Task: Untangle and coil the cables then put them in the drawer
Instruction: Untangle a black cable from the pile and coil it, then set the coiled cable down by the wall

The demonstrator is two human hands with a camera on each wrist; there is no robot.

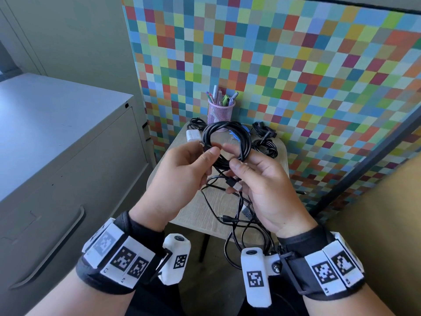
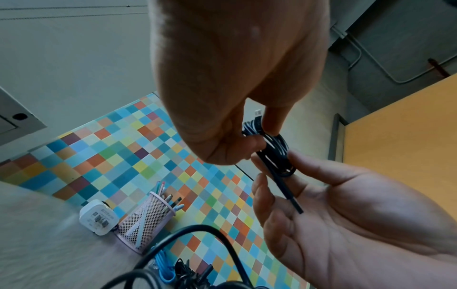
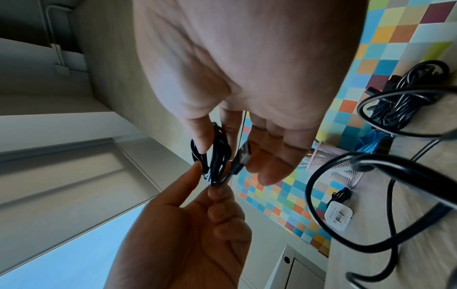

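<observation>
Both hands are holding the black coil [image 1: 227, 142] above the tabletop [image 1: 200, 215]: left hand [image 1: 182, 176] pinching its end, right hand [image 1: 262, 190] hooked through. Coiling is finishing; next, tucking that end in.

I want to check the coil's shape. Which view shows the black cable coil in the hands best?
The head view: the whole coil shows as a round loop, held between the left hand and the right hand. The left wrist view shows part of it edge-on behind the fingers; the right wrist view shows a squeezed bundle, partly hidden.
</observation>
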